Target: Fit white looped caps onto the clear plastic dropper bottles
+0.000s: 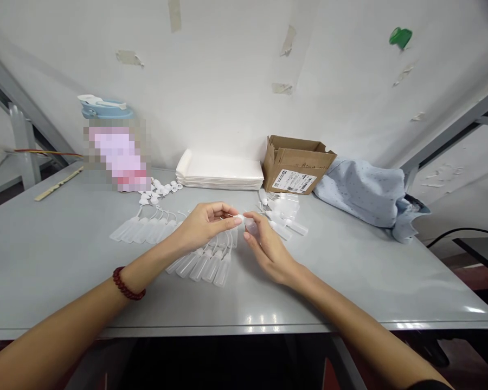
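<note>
Over the middle of the table, my left hand [211, 223] pinches a small white cap [239, 218] between thumb and fingertips. Close beside it, my right hand [270, 246] has its fingers closed around a small translucent plastic bottle [250, 223], mostly hidden by the fingers. Whether cap and bottle touch, I cannot tell. Below my hands lies a row of translucent squeeze bottles [201, 268] with thin bent spouts. A similar row of bottles [144, 230] lies to the left. Loose white caps [158, 190] are heaped behind that row. More bottles [287, 208] lie jumbled right of my right hand.
Against the wall stand a stack of white sheets or envelopes [223, 173] and an open cardboard box [295, 168]. A pale blue cloth [361, 189] is bunched at the right. Back left are a blurred pink item [117, 154], a blue container [106, 110] and a yellowish strip [59, 184].
</note>
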Tool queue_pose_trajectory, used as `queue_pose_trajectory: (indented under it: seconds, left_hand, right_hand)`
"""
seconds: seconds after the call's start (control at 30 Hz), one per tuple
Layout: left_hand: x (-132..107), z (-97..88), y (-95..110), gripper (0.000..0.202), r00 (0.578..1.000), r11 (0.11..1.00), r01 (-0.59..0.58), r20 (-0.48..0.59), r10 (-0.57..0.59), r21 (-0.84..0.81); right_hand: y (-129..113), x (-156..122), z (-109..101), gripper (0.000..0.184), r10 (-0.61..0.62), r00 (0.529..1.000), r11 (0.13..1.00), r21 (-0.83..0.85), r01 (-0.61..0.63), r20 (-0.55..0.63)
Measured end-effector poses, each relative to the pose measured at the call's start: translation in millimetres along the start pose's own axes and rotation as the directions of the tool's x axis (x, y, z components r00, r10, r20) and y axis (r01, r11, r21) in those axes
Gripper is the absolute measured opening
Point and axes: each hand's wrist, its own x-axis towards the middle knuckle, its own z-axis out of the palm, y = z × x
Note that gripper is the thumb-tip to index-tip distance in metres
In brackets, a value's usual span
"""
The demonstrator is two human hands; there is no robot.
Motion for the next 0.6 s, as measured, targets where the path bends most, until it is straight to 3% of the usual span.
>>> queue_pose_trajectory:
  seconds: [0.37,0.6]
  left_hand:
    - [-2,2.2,0,0.024,1.000,0.996,0.003,0.008,-0.004,0.091]
    - [-3,0.0,1,0.025,0.999,0.984,-0.018,0.052,0.009,0.176]
  right_hand:
    - [15,0,8,0.044,-0.044,0.998,0.999,-0.031,0.045,0.038]
    - [18,1,7,0.030,-0.122,0.992,0.984,-0.129,0.119,-0.018]
